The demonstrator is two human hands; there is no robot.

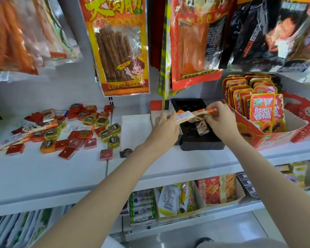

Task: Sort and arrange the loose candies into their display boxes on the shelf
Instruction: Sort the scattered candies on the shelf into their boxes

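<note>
Both hands hold one long candy bar [195,113], orange and white wrapped, level above a black plastic tray [200,140] on the white shelf. My left hand [166,125] grips its left end and my right hand [220,117] its right end. A brown-wrapped candy [201,128] lies in the tray under the bar. Loose candies [75,129] are scattered on the shelf to the left: red squares, gold and orange squares, and several long bars.
A white box lid or flap [135,127] lies just left of the tray. A red display box [276,129] of snack packets stands at the right. Snack bags [118,45] hang above. Lower shelves [186,199] hold more packets.
</note>
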